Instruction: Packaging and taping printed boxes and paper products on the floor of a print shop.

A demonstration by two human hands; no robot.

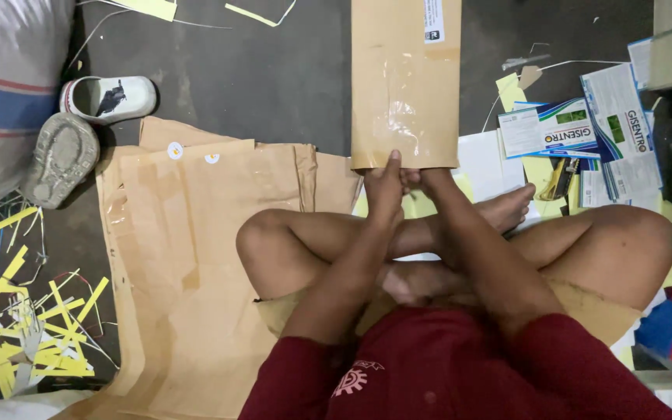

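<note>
Head view: a long brown envelope (404,82) is laid on the dark floor (274,70) ahead of crossed legs. Its near edge is pinched by the left hand (386,190), while the right hand (429,180) is closed on that edge just beside it.

Envelope (404,78) lies ahead of hands (402,180), shoes (87,124) far left.

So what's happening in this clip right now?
A person sits cross-legged on a dark floor, both hands at the near, open end of a long brown paper envelope lying flat ahead. The left hand presses on the envelope's edge; the right hand is at the opening, its fingers partly hidden. A stack of flattened brown envelopes lies to the left, with yellow paper strips and a pair of shoes beyond. Printed cartons sit to the right.
</note>
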